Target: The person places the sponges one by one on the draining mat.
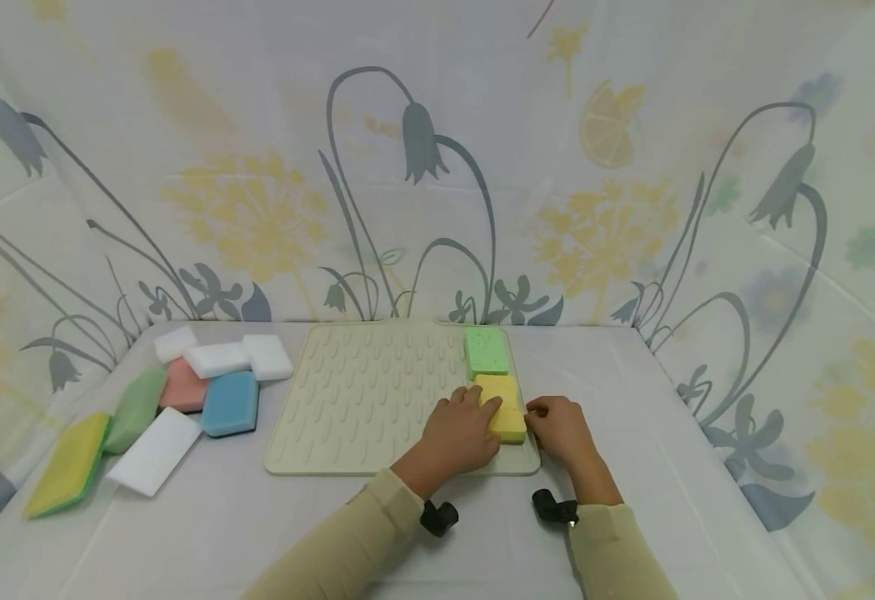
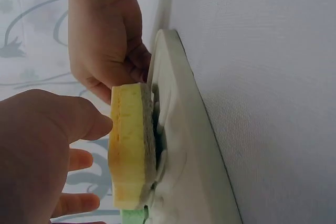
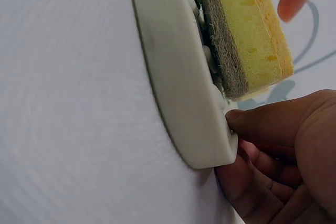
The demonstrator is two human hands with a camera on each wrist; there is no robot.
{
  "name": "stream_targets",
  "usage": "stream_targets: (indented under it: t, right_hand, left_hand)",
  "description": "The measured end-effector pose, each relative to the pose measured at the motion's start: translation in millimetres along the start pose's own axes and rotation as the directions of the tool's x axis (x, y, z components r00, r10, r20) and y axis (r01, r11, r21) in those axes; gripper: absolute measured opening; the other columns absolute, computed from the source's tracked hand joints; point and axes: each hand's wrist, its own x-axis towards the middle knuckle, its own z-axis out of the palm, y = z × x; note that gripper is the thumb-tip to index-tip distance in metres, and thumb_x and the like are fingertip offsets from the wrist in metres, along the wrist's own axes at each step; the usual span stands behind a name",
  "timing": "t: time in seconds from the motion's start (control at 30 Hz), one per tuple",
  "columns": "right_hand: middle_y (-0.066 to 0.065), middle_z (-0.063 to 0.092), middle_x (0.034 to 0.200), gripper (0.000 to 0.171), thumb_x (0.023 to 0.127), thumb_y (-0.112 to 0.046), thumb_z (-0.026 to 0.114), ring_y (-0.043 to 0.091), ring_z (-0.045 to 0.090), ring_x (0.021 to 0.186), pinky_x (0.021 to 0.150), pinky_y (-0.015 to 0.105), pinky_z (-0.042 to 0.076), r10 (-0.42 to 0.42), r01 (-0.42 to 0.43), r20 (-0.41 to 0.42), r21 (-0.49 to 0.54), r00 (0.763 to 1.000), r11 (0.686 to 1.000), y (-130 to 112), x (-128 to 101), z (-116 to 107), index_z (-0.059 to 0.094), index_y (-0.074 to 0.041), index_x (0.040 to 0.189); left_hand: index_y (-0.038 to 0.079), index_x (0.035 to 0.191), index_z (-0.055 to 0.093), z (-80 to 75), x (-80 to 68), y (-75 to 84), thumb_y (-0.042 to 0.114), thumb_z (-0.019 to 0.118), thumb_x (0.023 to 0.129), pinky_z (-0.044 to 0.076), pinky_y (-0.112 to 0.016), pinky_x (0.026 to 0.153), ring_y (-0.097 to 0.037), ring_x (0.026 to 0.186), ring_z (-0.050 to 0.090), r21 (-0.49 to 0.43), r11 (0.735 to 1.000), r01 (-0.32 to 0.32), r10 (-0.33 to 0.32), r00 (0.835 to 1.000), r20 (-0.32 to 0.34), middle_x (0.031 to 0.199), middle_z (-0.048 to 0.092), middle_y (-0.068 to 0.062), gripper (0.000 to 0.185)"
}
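A yellow sponge [image 1: 508,417] with a grey scouring layer [image 3: 218,35] lies face down near the right edge of a beige ridged mat [image 1: 362,392]. My left hand [image 1: 460,429] rests on the sponge's left side. In the left wrist view its thumb [image 2: 97,124] touches the sponge [image 2: 128,145] and its fingers stretch out past it. My right hand [image 1: 561,429] sits at the mat's right rim. In the right wrist view its thumb [image 3: 239,119] presses the rim [image 3: 210,129] with its fingers curled below. A green sponge [image 1: 486,350] lies on the mat just beyond.
Several loose sponges lie left of the mat: white blocks [image 1: 216,358], a pink one [image 1: 182,387], a blue one [image 1: 231,404], a pale green one [image 1: 136,408] and a yellow-green one [image 1: 70,462]. A floral cloth [image 1: 437,167] walls in the white-covered table [image 1: 670,467] at the back and sides.
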Motion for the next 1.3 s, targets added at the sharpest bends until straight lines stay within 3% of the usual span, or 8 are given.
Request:
stream_targets:
  t: [0.2, 0.6, 1.0, 1.3]
  right_hand:
    - [0.01, 0.073, 0.096, 0.028, 0.089, -0.016, 0.062, 0.018, 0.063, 0.078, 0.068, 0.033, 0.053, 0.003, -0.003, 0.0, -0.002, 1.0, 1.0, -0.1, 0.6, 0.4, 0.07, 0.0, 0.111]
    - [0.01, 0.073, 0.095, 0.028, 0.089, -0.016, 0.062, 0.017, 0.062, 0.077, 0.067, 0.033, 0.052, 0.003, -0.003, 0.0, 0.0, 1.0, 1.0, -0.6, 0.4, 0.2, 0.07, 0.0, 0.11]
    - [0.011, 0.072, 0.097, 0.029, 0.092, -0.017, 0.06, 0.016, 0.062, 0.074, 0.061, 0.028, 0.051, 0.04, -0.04, 0.017, 0.029, 0.999, 0.999, -0.9, 0.7, 0.3, 0.069, 0.0, 0.114]
    - [0.011, 0.072, 0.096, 0.028, 0.092, -0.016, 0.06, 0.016, 0.063, 0.074, 0.061, 0.028, 0.05, 0.035, -0.035, 0.013, 0.032, 0.999, 0.999, 0.5, 0.7, 1.7, 0.069, -0.001, 0.112]
  left_hand:
    - [0.023, 0.142, 0.049, 2.6, -7.1, -13.0, 0.037, 0.05, 0.094, 0.048, -0.045, 0.097, -0.028, 0.131, 0.047, 0.008, 1.0, 0.008, -0.008, 0.999, -0.049, 0.143, 0.048, -0.008, 0.05]
    - [0.021, 0.143, 0.047, -3.4, -28.3, -46.3, 0.04, 0.053, 0.095, 0.046, -0.047, 0.098, -0.03, 0.132, 0.046, 0.007, 0.999, 0.05, -0.049, 0.996, -0.068, 0.143, 0.048, -0.011, 0.052]
    - [0.016, 0.141, 0.05, -9.1, -49.1, -80.3, 0.036, 0.056, 0.094, 0.045, -0.051, 0.098, -0.035, 0.13, 0.047, -0.047, 0.993, 0.105, -0.109, 0.987, -0.117, 0.141, 0.049, -0.015, 0.051]
    - [0.014, 0.139, 0.05, -7.5, -63.2, -105.6, 0.039, 0.059, 0.093, 0.046, -0.052, 0.096, -0.037, 0.128, 0.048, -0.031, 0.988, 0.151, -0.154, 0.977, -0.149, 0.138, 0.05, -0.016, 0.053]
